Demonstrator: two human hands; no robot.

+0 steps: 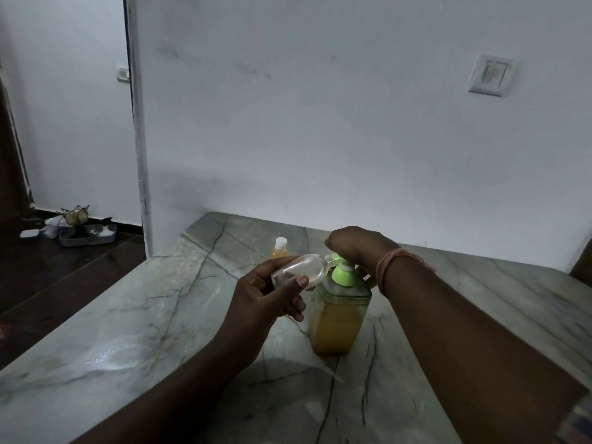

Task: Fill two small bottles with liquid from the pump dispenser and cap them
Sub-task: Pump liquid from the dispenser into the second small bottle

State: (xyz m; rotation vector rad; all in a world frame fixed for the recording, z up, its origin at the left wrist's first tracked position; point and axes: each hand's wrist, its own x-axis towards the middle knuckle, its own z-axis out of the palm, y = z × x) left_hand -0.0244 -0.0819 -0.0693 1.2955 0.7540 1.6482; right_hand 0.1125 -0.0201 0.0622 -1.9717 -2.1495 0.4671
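One dispenser [336, 318], half full of orange liquid, stands on the marble counter [134, 315]. The left hand [269, 296] grips one clear, empty bottle [299, 270] tilted sideways, its mouth at the green spout. The right hand [355, 248] presses the pump top, fingers curled over it. Behind stands one capped orange bottle [280, 249].

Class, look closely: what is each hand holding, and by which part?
The left hand grips the clear small bottle by its body; the right hand holds nothing, resting on the green pump head.
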